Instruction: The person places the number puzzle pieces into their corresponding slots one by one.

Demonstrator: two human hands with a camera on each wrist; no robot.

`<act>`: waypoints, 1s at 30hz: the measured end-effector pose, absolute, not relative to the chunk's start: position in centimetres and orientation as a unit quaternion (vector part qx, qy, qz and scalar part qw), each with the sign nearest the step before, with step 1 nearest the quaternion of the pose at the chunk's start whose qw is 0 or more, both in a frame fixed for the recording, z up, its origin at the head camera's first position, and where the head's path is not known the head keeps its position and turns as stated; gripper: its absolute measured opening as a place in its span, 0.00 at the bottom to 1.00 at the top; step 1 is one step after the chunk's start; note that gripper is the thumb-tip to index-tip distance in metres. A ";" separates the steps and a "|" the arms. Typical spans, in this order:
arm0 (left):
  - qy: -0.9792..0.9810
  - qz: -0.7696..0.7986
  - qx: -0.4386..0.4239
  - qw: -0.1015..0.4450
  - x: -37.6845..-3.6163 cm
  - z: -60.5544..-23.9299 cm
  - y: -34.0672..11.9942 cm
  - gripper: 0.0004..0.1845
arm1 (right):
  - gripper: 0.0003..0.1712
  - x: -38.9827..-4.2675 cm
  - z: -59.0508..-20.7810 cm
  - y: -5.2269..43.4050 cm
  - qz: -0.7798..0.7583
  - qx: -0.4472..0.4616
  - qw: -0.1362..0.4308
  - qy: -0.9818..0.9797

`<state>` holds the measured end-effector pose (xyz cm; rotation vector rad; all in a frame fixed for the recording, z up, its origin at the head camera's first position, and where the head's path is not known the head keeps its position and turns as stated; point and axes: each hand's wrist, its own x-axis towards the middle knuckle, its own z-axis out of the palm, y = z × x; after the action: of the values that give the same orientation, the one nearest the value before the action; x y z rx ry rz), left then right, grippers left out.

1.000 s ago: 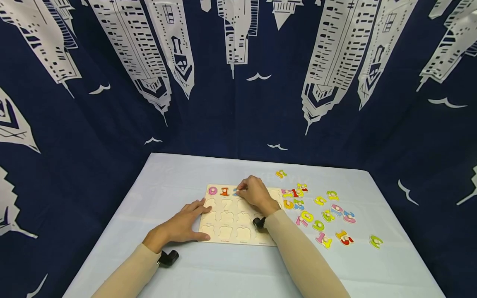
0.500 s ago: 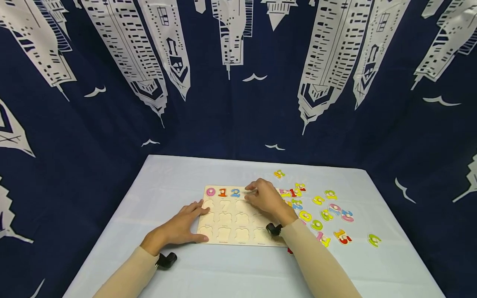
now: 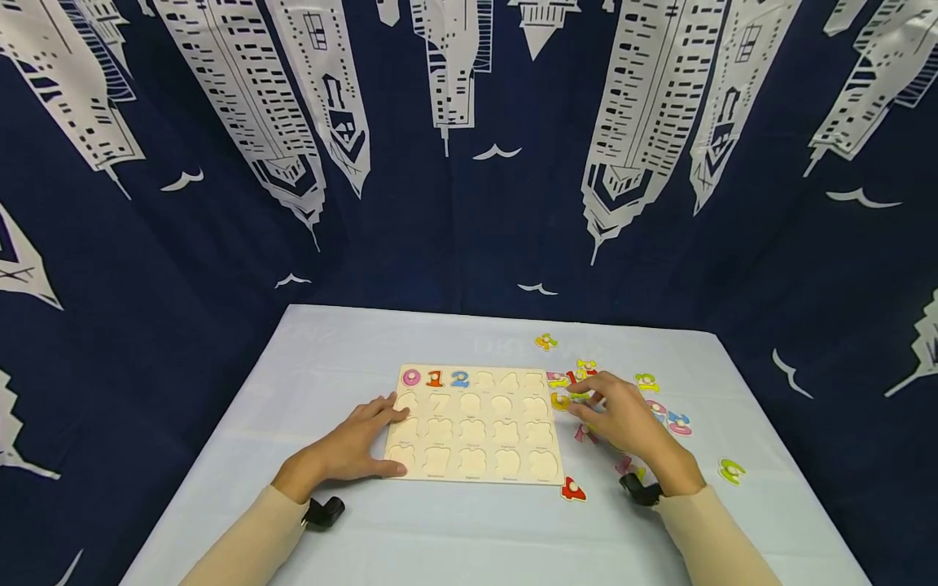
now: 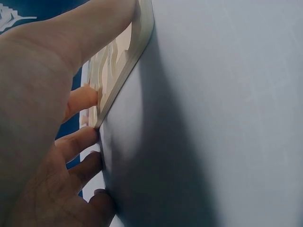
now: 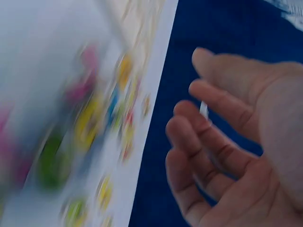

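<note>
A wooden number puzzle board (image 3: 489, 448) lies on the table, rows of recesses across it. In its top row sit a pink 0 (image 3: 411, 378), an orange-red 1 (image 3: 436, 378) and a blue 2 (image 3: 460, 379). My left hand (image 3: 355, 443) rests along the board's left edge, fingers spread; in the left wrist view its thumb and a finger touch the board's rim (image 4: 124, 71). My right hand (image 3: 630, 415) hovers over the loose number pieces right of the board, hiding some. The right wrist view shows its fingers (image 5: 189, 177) loosely bent, holding nothing.
A red piece (image 3: 573, 489) lies by the board's lower right corner. A green piece (image 3: 731, 471) lies far right, a yellow-orange one (image 3: 545, 342) behind the board. Several others cluster right of the board, such as a yellow-green piece (image 3: 646, 382). Dark blue patterned cloth (image 3: 454, 244) hangs behind the white table.
My right hand has let go of the blue 2, which now lies in its recess, and has moved right, off the board to the loose pieces. My left hand stays at the board's edge.
</note>
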<state>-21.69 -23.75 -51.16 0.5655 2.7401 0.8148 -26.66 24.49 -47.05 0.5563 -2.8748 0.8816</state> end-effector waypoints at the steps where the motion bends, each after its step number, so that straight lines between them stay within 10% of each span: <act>1: 0.934 0.278 0.193 0.112 -21.7 -51.2 -23.8 0.54 | 0.18 -26.2 -47.1 25.6 0.283 0.178 0.045 -0.941; 20: 0.936 0.278 0.188 0.110 -21.4 -51.5 -23.9 0.55 | 0.33 -19.6 -51.5 47.5 0.329 -0.019 -0.053 -0.943; 30: 0.934 0.283 0.188 0.110 -21.4 -51.7 -23.9 0.55 | 0.17 -19.1 -53.2 48.4 0.322 0.000 0.007 -0.947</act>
<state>-21.44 -23.92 -51.68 0.5530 2.7450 0.8318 -19.10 48.43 -53.20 -0.0014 -2.9603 1.0065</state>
